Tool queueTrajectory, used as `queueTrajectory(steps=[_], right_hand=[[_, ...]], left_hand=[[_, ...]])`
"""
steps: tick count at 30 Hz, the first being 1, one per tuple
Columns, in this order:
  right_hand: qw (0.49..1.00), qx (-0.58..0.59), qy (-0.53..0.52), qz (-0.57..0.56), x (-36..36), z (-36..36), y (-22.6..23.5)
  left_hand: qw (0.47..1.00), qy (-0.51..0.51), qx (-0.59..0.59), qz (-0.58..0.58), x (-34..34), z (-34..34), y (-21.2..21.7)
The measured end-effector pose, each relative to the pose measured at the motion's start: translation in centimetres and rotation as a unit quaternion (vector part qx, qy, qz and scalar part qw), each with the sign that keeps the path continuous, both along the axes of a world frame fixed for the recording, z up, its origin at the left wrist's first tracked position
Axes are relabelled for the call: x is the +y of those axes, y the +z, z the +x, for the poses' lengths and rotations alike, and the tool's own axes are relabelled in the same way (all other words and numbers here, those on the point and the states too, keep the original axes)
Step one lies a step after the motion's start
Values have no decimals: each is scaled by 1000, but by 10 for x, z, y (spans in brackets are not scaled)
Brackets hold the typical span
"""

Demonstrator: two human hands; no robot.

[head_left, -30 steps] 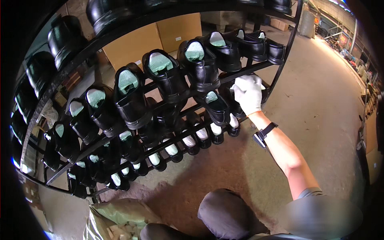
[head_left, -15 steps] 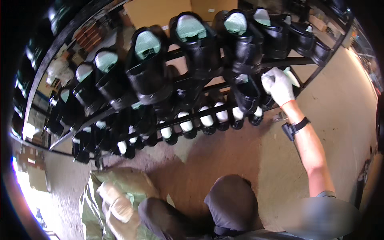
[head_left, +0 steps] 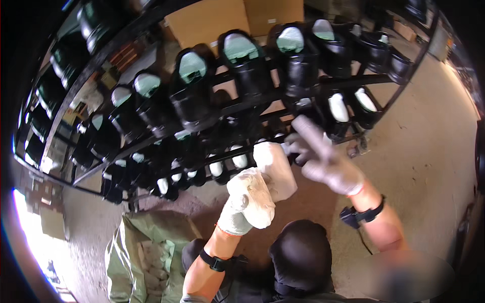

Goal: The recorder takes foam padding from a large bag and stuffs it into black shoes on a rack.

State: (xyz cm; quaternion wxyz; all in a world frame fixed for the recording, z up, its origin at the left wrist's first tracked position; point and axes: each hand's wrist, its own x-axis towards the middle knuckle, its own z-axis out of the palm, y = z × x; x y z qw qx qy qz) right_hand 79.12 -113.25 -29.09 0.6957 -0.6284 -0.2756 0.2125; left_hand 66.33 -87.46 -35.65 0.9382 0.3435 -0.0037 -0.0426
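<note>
My left hand (head_left: 236,214), in a white glove, grips white shoe stuffing in front of the rack. It consists of a crumpled paper wad (head_left: 260,204) and a smoother white wad (head_left: 277,169) just beyond. Close by on the right, my gloved right hand (head_left: 323,159) is blurred by motion, its fingers stretched out and apart. It seems to hold nothing. Behind it, two black shoes stand at the right end of the middle shelf, with white stuffing (head_left: 338,107) in one and a white insert (head_left: 366,100) in the other.
A black metal rack (head_left: 237,105) carries rows of black shoes (head_left: 194,101), many with pale linings or stuffing. An opened green sack (head_left: 118,267) of white wads (head_left: 154,260) stands at lower left. Cardboard boxes (head_left: 207,25) are behind the rack. My knee (head_left: 300,255) is below.
My left hand has risen from the sack to the rack's front with white wads. My right hand has withdrawn from the right-end shoes toward it, uncovering them.
</note>
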Motion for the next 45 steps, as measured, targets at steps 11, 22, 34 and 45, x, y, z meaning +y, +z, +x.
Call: queueTrajectory(steps=[11, 22, 34, 45], right_hand=[[880, -446, -35, -159, -41, 9, 3], [768, -434, -424, -204, 12, 107, -19], [675, -572, -365, -289, 19, 139, -46], [790, -468, -299, -257, 36, 80, -19]], left_hand=[[988, -135, 55, -55, -54, 81, 26], [912, -236, -71, 327, -88, 131, -28], [936, -109, -90, 324, -93, 146, -54], [921, 98, -40, 376, -33, 112, -39]])
